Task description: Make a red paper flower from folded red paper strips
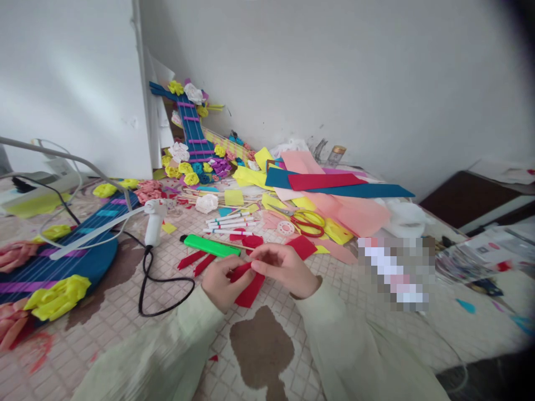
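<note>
A piece of red craft paper [249, 294] is pinched between my two hands above the table. My left hand [223, 283] grips its left side, thumb against the paper. At its upper right edge, my right hand [288, 270] has thumb and fingertips closed on it. The fingers partly cover the sheet, so I cannot tell how it is folded. Just beyond my left hand lie a bright green utility knife [213, 245] and narrow red paper strips [193, 259]. Another red paper piece [301, 246] rests behind my right hand.
Markers [229, 224], scissors [307, 221] and a white tape roll [285, 227] lie farther back. A white glue gun [154, 223] with a black cord stands left. A blue paper guitar [100, 245] with paper flowers fills the left side. Coloured sheets [334, 189] pile near the wall.
</note>
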Tool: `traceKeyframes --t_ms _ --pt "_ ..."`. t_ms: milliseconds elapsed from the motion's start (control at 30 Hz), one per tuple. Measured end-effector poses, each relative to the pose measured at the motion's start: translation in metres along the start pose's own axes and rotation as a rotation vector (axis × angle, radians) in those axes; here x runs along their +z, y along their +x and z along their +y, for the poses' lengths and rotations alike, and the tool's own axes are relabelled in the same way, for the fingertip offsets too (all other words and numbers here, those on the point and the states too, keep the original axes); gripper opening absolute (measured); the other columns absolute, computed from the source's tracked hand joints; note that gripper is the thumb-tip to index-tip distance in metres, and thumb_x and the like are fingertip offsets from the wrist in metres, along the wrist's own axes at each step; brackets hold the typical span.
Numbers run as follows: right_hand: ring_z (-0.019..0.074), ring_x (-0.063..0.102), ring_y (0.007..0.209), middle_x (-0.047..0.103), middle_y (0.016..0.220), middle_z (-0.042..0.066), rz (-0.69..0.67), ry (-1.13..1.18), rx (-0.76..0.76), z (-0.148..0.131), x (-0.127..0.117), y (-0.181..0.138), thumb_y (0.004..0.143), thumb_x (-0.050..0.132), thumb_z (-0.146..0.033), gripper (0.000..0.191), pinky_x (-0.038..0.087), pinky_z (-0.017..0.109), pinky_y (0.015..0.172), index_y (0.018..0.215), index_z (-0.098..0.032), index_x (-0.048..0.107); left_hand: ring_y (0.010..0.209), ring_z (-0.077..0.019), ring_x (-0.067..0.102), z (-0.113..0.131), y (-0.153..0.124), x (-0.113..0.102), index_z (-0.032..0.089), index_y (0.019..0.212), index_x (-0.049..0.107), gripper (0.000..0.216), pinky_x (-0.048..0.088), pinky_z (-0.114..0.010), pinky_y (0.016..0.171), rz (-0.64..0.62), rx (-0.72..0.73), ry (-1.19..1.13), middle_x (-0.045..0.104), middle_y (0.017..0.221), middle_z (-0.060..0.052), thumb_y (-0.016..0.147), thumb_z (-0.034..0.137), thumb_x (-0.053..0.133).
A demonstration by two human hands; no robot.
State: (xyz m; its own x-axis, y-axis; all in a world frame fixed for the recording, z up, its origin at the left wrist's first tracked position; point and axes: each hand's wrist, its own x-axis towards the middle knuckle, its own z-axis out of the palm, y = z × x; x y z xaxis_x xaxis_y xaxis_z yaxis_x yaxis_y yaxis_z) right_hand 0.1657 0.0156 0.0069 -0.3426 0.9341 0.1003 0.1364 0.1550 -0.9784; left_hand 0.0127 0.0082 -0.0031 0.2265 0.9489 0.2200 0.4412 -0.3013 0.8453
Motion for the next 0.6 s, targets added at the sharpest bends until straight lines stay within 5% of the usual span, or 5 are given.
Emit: traceKeyframes --t_ms 200,333,467,600 --pt "0.0112 0.051 0.065 0.058 0.071 0.001 0.180 0.058 -0.009 0.003 -0.002 0.003 0.069 0.060 -0.029 0.014 0.041 0.024 0.061 0.073 -0.016 0.060 0.053 -0.0142 0.052 0.005 -0.003 0.003 0.012 0.070 0.061 0.022 0.041 -0.024 0.050 -0.116 -0.119 -0.112 0.059 0.058 -0.002 0.065 0.033 0.056" --pt "0.0095 0.048 0.061 0.054 0.067 -0.001 0.308 0.160 0.045 0.008 -0.005 0.006 0.068 0.060 -0.032 0.016 0.039 0.021 0.055 0.072 -0.016 0.058 0.059 -0.0177 0.057 -0.006 0.000 0.005 0.010 0.079 0.061 0.029 0.045 -0.027 0.055 0.013 -0.243 -0.267 0.064 0.066 -0.005 0.062 0.033 0.058" --pt "0.0104 0.049 0.065 0.054 0.071 0.000 0.250 0.175 0.059 0.004 -0.005 0.006 0.069 0.059 -0.032 0.018 0.040 0.022 0.058 0.079 -0.017 0.059 0.061 -0.0178 0.058 -0.012 0.003 0.003 0.011 0.076 0.059 0.026 0.046 -0.027 0.057 0.076 -0.293 -0.388 0.064 0.068 -0.005 0.060 0.031 0.058" --pt "0.0124 0.052 0.072 0.057 0.078 0.002 0.020 0.066 0.048 -0.004 -0.003 0.001 0.066 0.063 -0.027 0.024 0.041 0.025 0.065 0.087 -0.017 0.059 0.051 -0.0147 0.053 -0.005 0.001 0.000 0.012 0.060 0.059 0.014 0.042 -0.024 0.048 -0.138 -0.230 -0.199 0.058 0.052 0.000 0.056 0.025 0.056"
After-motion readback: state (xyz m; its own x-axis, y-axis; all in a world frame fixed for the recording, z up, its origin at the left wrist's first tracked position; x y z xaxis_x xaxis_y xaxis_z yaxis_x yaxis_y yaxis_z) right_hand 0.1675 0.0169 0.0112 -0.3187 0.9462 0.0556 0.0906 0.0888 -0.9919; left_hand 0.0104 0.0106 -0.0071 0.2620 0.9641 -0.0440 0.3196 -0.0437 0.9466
